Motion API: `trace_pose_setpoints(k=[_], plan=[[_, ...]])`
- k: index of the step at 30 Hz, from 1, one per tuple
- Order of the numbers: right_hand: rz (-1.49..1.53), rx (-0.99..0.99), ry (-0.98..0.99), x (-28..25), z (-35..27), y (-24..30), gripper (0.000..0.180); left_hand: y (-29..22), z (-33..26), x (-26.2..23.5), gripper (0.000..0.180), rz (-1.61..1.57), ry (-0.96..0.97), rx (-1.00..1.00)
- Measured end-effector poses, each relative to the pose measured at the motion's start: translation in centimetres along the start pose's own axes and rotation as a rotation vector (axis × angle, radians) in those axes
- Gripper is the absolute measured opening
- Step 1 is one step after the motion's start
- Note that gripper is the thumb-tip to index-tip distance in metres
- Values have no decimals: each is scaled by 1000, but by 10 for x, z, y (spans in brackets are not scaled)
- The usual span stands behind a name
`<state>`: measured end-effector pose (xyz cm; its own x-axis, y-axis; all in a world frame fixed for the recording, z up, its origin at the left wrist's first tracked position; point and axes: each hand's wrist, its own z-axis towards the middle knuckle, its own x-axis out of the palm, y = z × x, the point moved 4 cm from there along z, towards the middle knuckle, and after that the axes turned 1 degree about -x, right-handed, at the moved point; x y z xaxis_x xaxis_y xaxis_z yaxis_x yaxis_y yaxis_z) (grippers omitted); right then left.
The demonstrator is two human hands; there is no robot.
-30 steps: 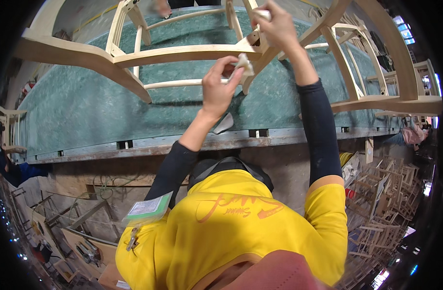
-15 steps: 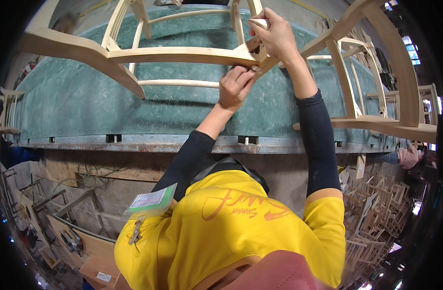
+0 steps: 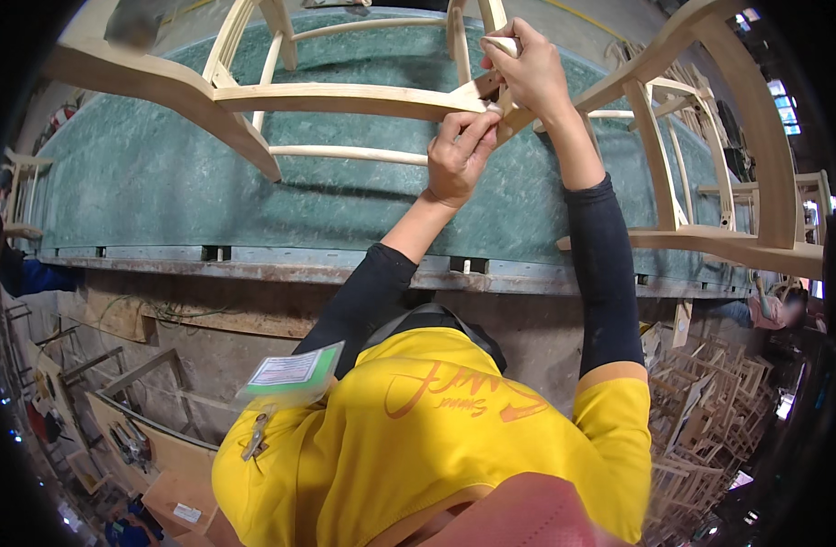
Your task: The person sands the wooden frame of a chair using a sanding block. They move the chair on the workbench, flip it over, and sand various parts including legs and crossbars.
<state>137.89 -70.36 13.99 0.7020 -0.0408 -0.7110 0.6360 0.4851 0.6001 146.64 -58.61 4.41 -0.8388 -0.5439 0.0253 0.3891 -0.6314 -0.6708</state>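
Note:
A pale wooden chair frame (image 3: pixel 354 98) lies on a green-topped workbench (image 3: pixel 345 210) in front of me. At the corner joint on its right, my left hand (image 3: pixel 459 164) is closed, thumb and fingers pinching a small whitish piece (image 3: pixel 493 108) against the wood. Just above that corner, my right hand (image 3: pixel 534 80) is wrapped round a short white stick-like thing (image 3: pixel 502 46), whose blunt end sticks out past the thumb. Its lower end is hidden by the fingers, so I cannot tell its kind. A darker wooden corner block (image 3: pixel 478 87) sits inside the joint.
A second wooden chair frame (image 3: pixel 659 173) stands on the bench at the right. The bench's metal front edge (image 3: pixel 345 269) runs between me and the work. Many stacked chair parts (image 3: pixel 709 428) fill the floor at lower right. Another person (image 3: pixel 771 305) is at the far right.
My left hand has moved slightly up and right, its fingertips now up on the joint. My right hand stays over the corner with the white stick-like thing. The whole view has shifted a little.

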Motion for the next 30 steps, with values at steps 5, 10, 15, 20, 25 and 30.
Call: trace_pose_setpoints(k=[5,10,15,20,25,30], plan=[[2,15,-6,-3,1,-8,20,0,-3,-2,25,-22,23,50],[-56,75,12,-1,4,-2,21,25,-35,-14,18,146,268,-64],[-22,89,-7,-3,3,-11,21,-1,-17,-32,15,14,133,-80],[-38,92,-7,-3,-2,-2,17,-10,9,-9,17,-33,47,57],[-55,141,-5,-7,-4,-1,20,40,-49,-3,14,207,287,-216],[-50,134,-25,-4,-2,-10,20,9,-29,-25,18,-48,109,-216]])
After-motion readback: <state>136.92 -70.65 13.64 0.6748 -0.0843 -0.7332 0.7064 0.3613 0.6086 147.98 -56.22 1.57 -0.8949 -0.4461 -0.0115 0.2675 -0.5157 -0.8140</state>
